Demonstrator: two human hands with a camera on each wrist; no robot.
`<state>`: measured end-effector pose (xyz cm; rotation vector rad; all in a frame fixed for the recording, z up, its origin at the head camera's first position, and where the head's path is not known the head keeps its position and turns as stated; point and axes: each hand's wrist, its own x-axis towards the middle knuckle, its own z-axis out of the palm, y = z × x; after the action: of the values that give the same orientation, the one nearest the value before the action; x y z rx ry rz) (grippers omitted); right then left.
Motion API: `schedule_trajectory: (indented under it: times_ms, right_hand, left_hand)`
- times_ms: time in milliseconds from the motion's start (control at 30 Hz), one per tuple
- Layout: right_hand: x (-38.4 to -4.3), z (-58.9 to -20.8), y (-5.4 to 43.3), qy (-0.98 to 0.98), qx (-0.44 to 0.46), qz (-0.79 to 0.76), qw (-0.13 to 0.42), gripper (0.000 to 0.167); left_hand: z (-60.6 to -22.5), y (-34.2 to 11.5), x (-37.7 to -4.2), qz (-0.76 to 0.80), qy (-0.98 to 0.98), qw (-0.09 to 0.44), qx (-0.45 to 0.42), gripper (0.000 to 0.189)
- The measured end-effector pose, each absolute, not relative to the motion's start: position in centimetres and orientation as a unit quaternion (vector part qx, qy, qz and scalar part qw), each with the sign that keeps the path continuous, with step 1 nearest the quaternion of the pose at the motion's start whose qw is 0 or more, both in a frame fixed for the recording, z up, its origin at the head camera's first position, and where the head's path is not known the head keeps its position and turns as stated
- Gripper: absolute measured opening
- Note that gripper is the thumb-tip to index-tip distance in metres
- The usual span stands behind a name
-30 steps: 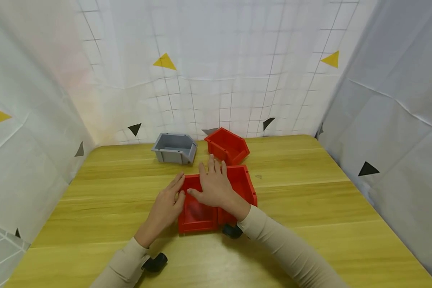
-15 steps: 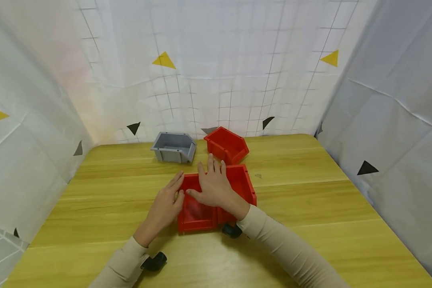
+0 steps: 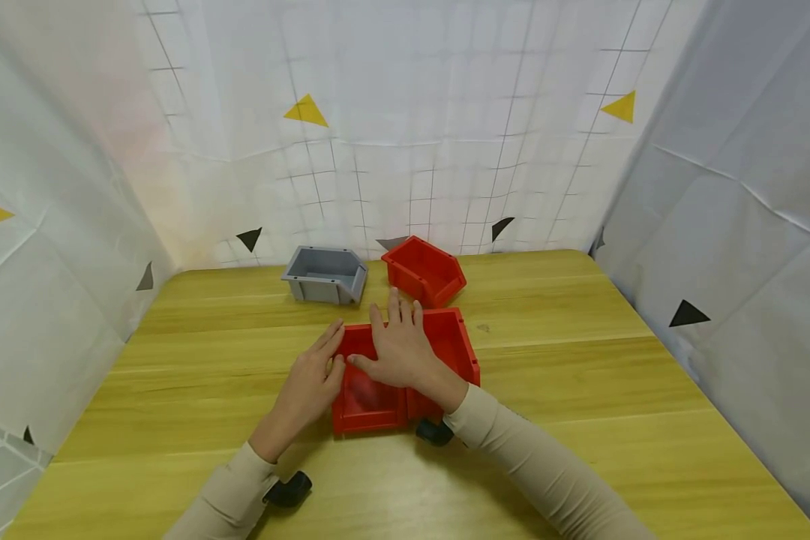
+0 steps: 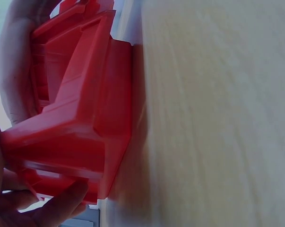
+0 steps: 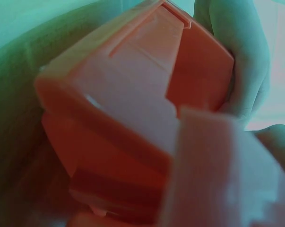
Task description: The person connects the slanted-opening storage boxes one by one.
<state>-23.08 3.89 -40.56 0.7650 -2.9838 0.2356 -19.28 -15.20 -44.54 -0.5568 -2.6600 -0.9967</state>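
I saw the person's two hands over the middle of the desk (image 3: 601,390), roughly midway between its left and right edges. A left red bin (image 3: 371,409) and a right red bin (image 3: 451,337) stood there side by side, touching, the right one turned slightly. The left hand (image 3: 308,382) lay at the left red bin's outer wall by its far left corner, fingers straight, touching the wall rather than curled round it. The right hand (image 3: 405,352) lay across the place where the two bins met, fingers spread and unclenched, its thumb reaching over the left red bin. Close to its fingertips sat a back red bin (image 3: 423,271), near the desk's far edge and set at an angle; whether they touched I couldn't tell. A grey bin (image 3: 324,289) stood just left of that, nearer the desk's far left corner. Beige sleeves (image 3: 533,457) covered the arms, with a black device (image 3: 290,490) at each cuff. White sheeting (image 3: 445,82) marked with yellow and black triangles hung behind the far edge.
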Motion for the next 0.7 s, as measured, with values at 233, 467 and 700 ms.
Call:
schedule_trajectory:
  times_ms: [233,467,700]
  right_hand:
    - [-23.09,-40.79,3.95,-0.965,0.251,0.076,0.033,0.094]
    - [-23.16,-40.96,3.98,-0.964,0.253,0.074,0.031,0.095]
    - [-23.22,-41.19,3.98,-0.964,0.254,0.075,0.038,0.094]
  left_hand:
    - [-44.5,-15.14,-19.23,-0.337,-0.913,0.125,-0.194,0.053]
    - [-44.53,-15.12,-19.24,-0.336,-0.912,0.129,-0.196,0.053]
    - [-44.48,-15.11,-19.22,-0.336,-0.913,0.125,-0.195,0.053]
